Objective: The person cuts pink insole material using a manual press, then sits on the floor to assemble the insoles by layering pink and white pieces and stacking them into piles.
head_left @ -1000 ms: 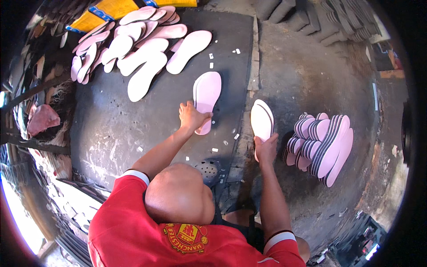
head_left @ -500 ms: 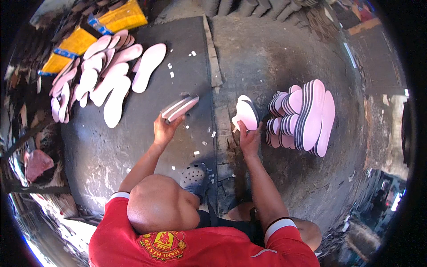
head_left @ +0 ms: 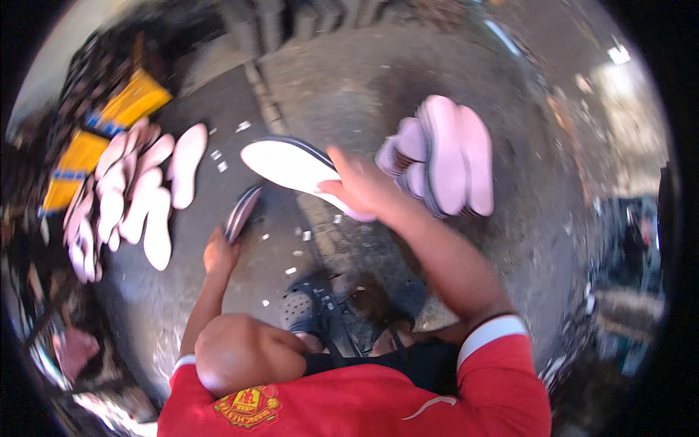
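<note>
Over dark mat (head_left: 182, 306): right hand (head_left: 362, 188) grips white sole (head_left: 287, 164); left hand (head_left: 221, 255) pinches pink sole (head_left: 242, 211).

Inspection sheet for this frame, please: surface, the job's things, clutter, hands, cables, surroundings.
Surface: dark worn mat beside rough grey ground.
Job's things: white sole with a dark edge, lifted; second sole, seen edge-on.
Clutter: spread of pink soles on the mat; stack of pink soles on the ground; small white scraps.
Hands: right hand grips the white sole; left hand holds the second sole.
Cables: nothing seen.
Surroundings: yellow packs at far left; blurred.
</note>
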{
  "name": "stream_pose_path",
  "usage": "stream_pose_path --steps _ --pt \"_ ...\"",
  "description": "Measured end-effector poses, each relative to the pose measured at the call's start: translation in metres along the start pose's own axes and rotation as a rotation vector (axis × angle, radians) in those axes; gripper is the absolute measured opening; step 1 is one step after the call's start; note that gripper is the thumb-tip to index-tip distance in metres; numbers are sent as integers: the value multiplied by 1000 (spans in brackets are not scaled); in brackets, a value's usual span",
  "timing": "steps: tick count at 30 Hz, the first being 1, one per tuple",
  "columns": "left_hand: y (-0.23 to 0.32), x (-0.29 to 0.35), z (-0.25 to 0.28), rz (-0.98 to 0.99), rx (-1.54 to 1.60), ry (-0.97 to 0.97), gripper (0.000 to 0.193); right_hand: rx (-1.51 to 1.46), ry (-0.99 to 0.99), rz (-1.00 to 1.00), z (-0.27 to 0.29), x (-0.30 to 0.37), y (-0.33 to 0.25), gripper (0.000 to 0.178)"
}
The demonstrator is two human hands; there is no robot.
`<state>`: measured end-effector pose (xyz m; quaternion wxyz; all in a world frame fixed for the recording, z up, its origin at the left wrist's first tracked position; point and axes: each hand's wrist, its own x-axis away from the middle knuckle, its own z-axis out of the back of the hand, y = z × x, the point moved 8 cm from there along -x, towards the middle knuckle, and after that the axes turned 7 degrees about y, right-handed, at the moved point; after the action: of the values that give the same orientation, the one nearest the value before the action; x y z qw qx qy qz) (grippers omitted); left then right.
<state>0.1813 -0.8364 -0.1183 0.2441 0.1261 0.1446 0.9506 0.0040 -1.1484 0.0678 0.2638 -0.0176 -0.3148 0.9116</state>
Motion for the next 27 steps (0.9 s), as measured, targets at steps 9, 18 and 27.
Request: stream_pose_path --steps 9,18,27 --pt "89 -31 127 -164 83 221 52 -236 -245 -228 267 24 164 47" --pt "329 -13 218 -429 309 -92 51 -41 -391 -95 209 -13 259 65" --pt "507 38 121 -619 219 -723 57 -738 22 -20 222 101 192 53"
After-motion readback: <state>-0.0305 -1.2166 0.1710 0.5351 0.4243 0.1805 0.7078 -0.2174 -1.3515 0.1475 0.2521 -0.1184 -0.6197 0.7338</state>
